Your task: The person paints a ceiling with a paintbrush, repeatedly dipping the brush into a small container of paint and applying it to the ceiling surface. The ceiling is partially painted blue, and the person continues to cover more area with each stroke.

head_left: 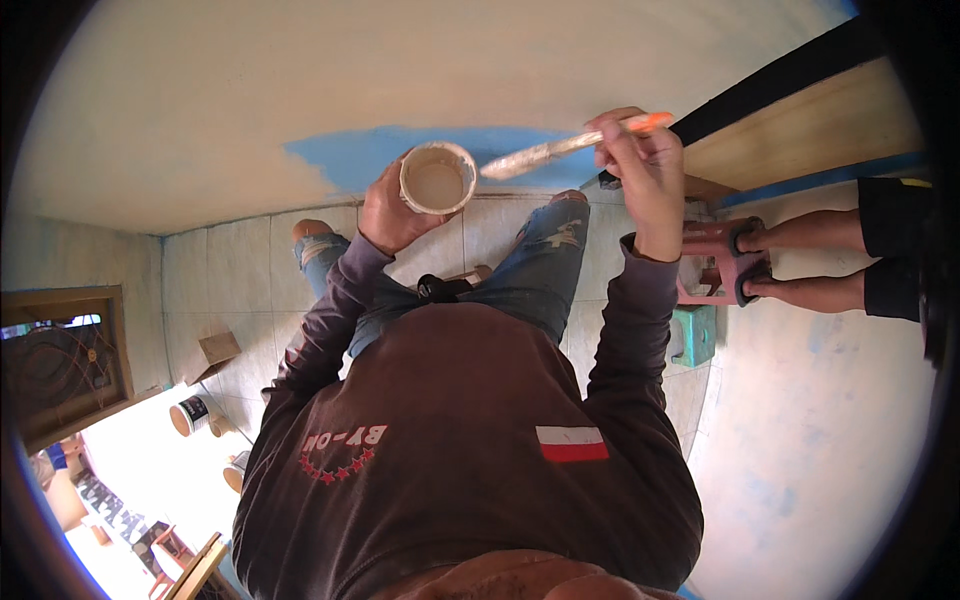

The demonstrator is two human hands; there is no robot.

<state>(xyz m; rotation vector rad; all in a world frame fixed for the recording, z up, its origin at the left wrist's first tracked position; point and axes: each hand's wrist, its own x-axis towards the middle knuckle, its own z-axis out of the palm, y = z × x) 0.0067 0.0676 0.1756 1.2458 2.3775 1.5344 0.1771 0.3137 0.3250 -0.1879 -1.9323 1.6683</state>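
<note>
My left hand (391, 212) is wrapped round a small round tub of beige paint (437, 178), held upright with its open mouth toward me. In my right hand (645, 170) is a paintbrush (548, 152), gripped near its orange-tipped handle. Its bristles are coated with beige paint and point left, just beside the tub's rim and apart from it. Ahead of both hands stands a wall (330, 70) mostly covered in beige, with a blue patch (365, 150) low down behind the tub and the brush.
At the right, another person's legs (815, 235) stand on a reddish plastic stool (712, 262). Near it is a green stool (692, 335). Paint buckets (190, 415) and a piece of cardboard (218, 350) lie on the tiled floor (240, 265) at the left. A framed window (65, 360) is far left.
</note>
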